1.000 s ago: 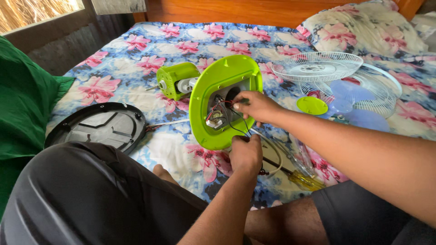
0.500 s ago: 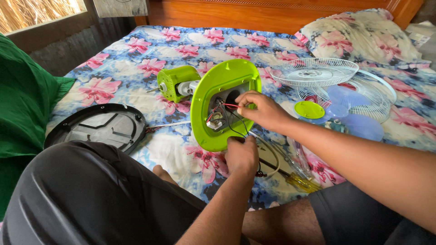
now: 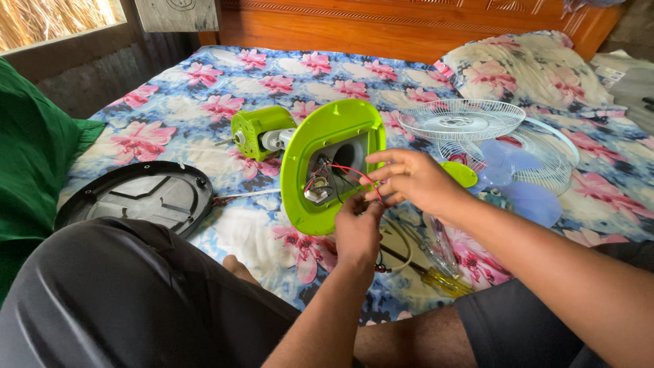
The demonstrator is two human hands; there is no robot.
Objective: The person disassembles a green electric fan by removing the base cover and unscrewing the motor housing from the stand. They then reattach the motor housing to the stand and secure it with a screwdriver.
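At frame centre my left hand [image 3: 357, 228] props the green housing [image 3: 332, 163] on the bed [image 3: 170, 109], fingers curled at its rim; right hand [image 3: 409, 180] pinches the red wire [image 3: 354, 172].

bare forearms, dark grey shorts [image 3: 122, 300] on legs.

Quick count of what's on the bed: one lime green fan housing [image 3: 332, 146] standing on edge, and everything else sits around that. One green motor unit [image 3: 255, 131] just behind-left of it. One black round base plate [image 3: 136, 197] further left. Two white wire fan grilles [image 3: 460, 120] to its right, one blue fan blade [image 3: 518, 194] among them. One small green cap [image 3: 461, 174] right beside it. Two screwdrivers [image 3: 436, 278] below-right, one yellow-handled, one clear. One floral pillow [image 3: 528, 68] behind-right. Two hands at the housing: left hand [image 3: 357, 228], right hand [image 3: 409, 178].
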